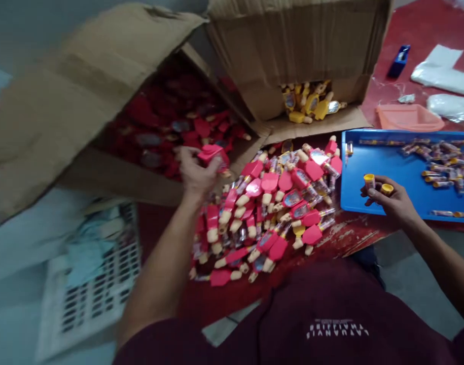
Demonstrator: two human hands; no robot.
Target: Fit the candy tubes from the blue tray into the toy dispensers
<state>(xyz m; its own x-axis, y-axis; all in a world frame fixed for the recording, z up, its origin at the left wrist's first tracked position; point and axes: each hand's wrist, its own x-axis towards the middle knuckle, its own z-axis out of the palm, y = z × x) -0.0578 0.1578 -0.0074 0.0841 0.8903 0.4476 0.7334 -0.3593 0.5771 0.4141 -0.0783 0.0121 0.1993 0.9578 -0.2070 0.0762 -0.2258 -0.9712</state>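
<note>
My left hand (200, 171) is closed around a pink plastic toy piece (215, 153) at the mouth of a cardboard box (140, 180) of similar red-pink pieces. My right hand (395, 203) holds two small tubes with yellow ends, one tube (369, 182) upright between thumb and fingers, the other tube (387, 189) tucked in the grip. It hovers over the near part of a blue tray (387, 167). Between my hands spreads a pile of pink pieces (270, 182) with cream knobs, many joined to clear tubes. Several loose tubes (450, 159) lie in the tray.
A second cardboard box (300, 45) behind the pile holds yellow pieces (313, 104). At the far right are an orange-pink dish (410, 117), a blue object (399, 61) and plastic-wrapped packs (450, 78). A white slatted crate (89, 299) stands low on the left.
</note>
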